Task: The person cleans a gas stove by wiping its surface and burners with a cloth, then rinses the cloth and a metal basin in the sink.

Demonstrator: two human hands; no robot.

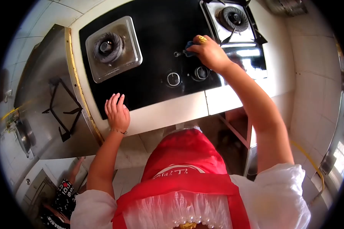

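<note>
My right hand (pixel 210 53), with a gold ring on one finger, is closed on a dark blue cloth (pixel 189 49). It presses the cloth to the black glass cooktop (pixel 160 34), just behind the knobs. Flat at the cooktop's front left edge lies my left hand (pixel 117 112), fingers stretched out and holding nothing. Two round control knobs, the left knob (pixel 173 79) and the right knob (pixel 201 73), sit in front of the cloth. The right burner (pixel 233 19) has its black pan support around it; the left burner (pixel 109 47) stands in a bare metal drip tray (pixel 128 63).
A black pan support (pixel 65 108) lies on the steel surface (pixel 38 133) at the left. White counter (pixel 179 112) borders the cooktop's front. Another person (pixel 63 194) is at the lower left. A metal pot (pixel 286 5) stands at the top right.
</note>
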